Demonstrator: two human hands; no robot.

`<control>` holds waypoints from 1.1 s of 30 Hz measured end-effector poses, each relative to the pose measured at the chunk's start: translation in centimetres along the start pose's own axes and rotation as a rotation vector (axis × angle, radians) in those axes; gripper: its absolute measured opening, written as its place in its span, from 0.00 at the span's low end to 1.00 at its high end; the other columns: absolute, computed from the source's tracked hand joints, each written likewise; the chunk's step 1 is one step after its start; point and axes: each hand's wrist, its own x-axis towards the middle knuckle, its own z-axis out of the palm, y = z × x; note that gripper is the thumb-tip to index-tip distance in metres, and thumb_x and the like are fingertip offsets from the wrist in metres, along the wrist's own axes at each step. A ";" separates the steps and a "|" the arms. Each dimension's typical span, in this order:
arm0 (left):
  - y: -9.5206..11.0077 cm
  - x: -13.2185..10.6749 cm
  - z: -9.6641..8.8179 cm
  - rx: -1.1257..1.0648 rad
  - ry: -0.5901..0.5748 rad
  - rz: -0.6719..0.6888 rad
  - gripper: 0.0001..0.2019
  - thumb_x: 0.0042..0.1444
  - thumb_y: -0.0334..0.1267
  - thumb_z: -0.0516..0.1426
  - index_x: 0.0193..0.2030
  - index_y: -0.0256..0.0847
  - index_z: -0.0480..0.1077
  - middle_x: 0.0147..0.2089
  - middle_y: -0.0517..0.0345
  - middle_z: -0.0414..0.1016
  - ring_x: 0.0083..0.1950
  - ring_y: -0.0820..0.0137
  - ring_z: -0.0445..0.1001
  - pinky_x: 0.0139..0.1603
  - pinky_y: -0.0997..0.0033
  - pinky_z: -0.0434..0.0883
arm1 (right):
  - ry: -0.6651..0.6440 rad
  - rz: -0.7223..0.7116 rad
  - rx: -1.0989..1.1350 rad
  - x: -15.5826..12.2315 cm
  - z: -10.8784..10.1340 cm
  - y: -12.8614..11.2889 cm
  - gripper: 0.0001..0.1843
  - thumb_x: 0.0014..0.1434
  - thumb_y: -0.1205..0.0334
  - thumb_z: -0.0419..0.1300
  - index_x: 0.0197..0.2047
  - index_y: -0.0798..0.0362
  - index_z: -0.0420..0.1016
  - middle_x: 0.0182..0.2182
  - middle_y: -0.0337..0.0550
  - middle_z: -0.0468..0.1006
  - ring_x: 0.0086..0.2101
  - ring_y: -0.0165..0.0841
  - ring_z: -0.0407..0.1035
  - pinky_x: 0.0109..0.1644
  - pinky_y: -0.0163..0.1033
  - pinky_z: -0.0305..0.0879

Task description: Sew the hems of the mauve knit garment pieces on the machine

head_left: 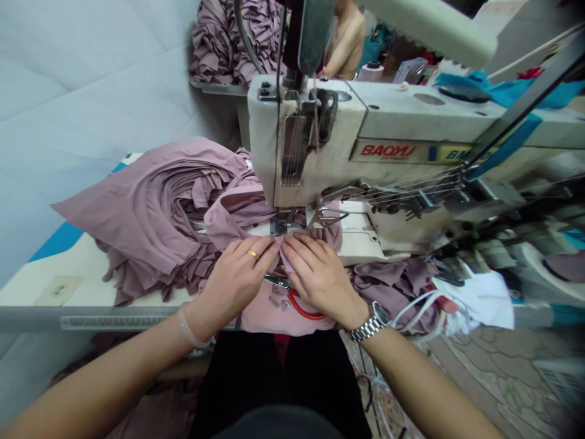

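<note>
A mauve fabric piece [228,216] runs under the presser foot [282,222] of a white sewing machine [315,140]. Just in front of the foot, my left hand [237,274] grips the edge of this piece, fingers bent and close together. My right hand [320,277] meets it there, its fingers and thumb closed on the same cloth. Scissors with a red handle [306,310] lie below the hands on pale pink cloth [265,317], partly hidden by my right hand.
A thick stack of mauve cut pieces [155,201] covers the table's left side. More mauve cloth [397,286] and a white cloth [484,299] lie at the right edge. Behind the machine are a fabric pile [233,42] and another person [345,42]. Taut threads cross the right side.
</note>
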 end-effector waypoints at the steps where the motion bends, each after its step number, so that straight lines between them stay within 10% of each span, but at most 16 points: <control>1: 0.0 0.0 0.0 -0.009 0.003 -0.002 0.18 0.63 0.27 0.50 0.58 0.30 0.68 0.55 0.44 0.72 0.52 0.58 0.70 0.50 0.59 0.69 | 0.005 0.004 0.008 0.0 0.0 0.0 0.22 0.66 0.63 0.51 0.60 0.65 0.68 0.58 0.55 0.70 0.58 0.46 0.62 0.58 0.52 0.63; 33: -1.6 1.5 -0.1 -0.111 0.070 0.069 0.12 0.64 0.35 0.54 0.49 0.32 0.71 0.49 0.46 0.76 0.49 0.61 0.75 0.49 0.61 0.75 | 0.114 0.169 0.187 2.3 0.4 0.0 0.13 0.66 0.67 0.53 0.48 0.58 0.76 0.44 0.50 0.78 0.44 0.40 0.67 0.50 0.47 0.65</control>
